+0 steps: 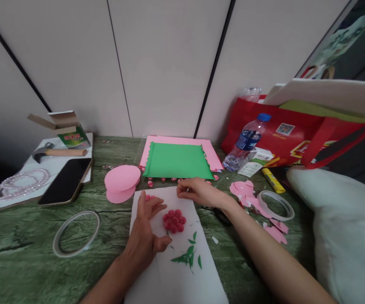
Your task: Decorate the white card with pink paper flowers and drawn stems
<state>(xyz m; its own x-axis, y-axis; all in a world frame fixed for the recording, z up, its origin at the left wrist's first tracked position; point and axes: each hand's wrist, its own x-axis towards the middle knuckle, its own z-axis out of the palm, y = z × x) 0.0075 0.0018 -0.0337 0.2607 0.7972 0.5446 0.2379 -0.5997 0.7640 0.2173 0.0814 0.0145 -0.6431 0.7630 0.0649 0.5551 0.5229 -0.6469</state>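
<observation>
Pink balls [174, 221]: clustered in the middle of the white sheet [182, 274], near the table's [27, 253] front edge.
Handling: probably light, soft paper that crushes easily; pinch one gently by its sides.
Left hand [147, 232]: yours lies open on the sheet, just beside the cluster.
Right hand [198, 192]: fingers drawn together at the sheet's far edge; you cannot tell whether they hold anything.

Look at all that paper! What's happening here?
A person is working with cut paper at a green table. Their left hand lies open on a white sheet, right beside a cluster of little red balls with green paper leaves below it. Their right hand is at the sheet's top edge, near small pink bits; whether it pinches one is unclear. A green sheet lies behind.
</observation>
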